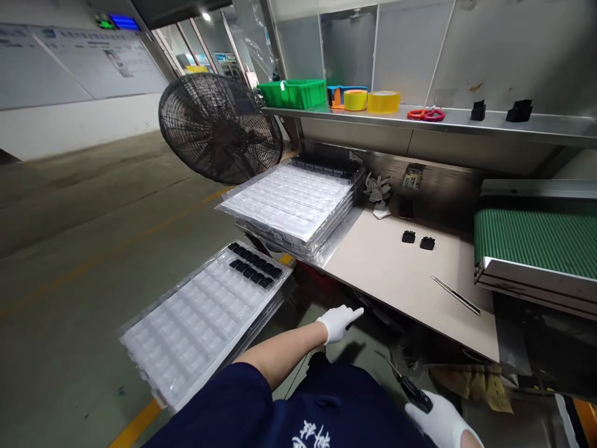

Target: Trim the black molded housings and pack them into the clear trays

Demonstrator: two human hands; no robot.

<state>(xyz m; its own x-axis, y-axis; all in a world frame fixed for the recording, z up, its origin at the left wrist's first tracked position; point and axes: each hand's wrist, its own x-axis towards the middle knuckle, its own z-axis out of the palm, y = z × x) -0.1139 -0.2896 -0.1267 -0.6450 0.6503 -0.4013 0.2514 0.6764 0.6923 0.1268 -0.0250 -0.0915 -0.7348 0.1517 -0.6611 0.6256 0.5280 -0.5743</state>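
My left hand (338,323), in a white glove, is in front of the table's near edge. Its index finger is stretched out and the other fingers are curled; a small dark bit shows under them, too hidden to name. Lower right, my gloved right hand (438,418) is closed around a black-handled tool (416,394) with a thin pointed metal blade. Two small black plastic parts (408,237) stand on the beige table board (373,261). Metal tweezers (454,294) lie at the board's right side.
A stack of clear trays (289,196) stands at the table's left end. A lower tray stack (196,323) holds rows of black parts. A green conveyor belt (536,242) is right, a fan (219,127) back left. The shelf (466,124) carries a green bin (293,93), tape and scissors.
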